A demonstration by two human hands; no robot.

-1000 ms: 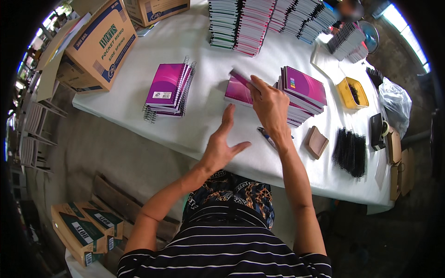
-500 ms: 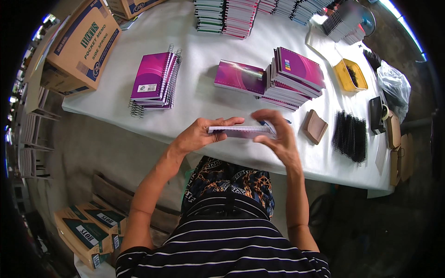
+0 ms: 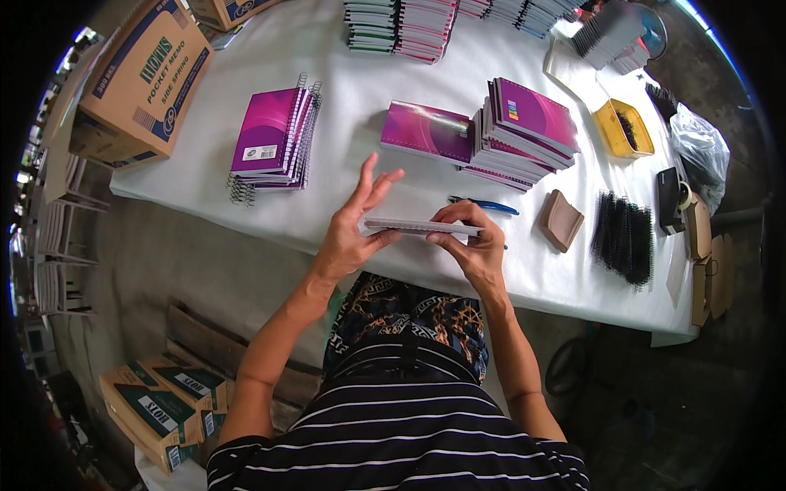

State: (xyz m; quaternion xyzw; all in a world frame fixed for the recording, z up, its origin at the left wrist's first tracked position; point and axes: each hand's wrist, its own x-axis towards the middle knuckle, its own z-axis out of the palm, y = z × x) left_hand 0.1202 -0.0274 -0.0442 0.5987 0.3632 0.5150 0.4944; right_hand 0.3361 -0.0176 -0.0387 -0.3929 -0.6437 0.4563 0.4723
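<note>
Right hand (image 3: pixel 472 243) pinches right end of thin, rectangular white-paged notebook (image 3: pixel 416 227), edge-on over white-covered bench (image 3: pixel 192 182). Left hand (image 3: pixel 344 236): fingers spread, raised, thumb at left end. Likely risk: right pinch loosening, notebook tipping, pages splaying.

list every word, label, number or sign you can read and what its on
I won't copy wording; print stands here:
Large carton: green and blue lettering.
Brown-and-green packages: lettering on pale labels.
Purple spiral notebook: white label, print too small.
Right-hand purple pile: coloured strip on top cover, any print too small.
Held booklet: edge-on, none readable.
</note>
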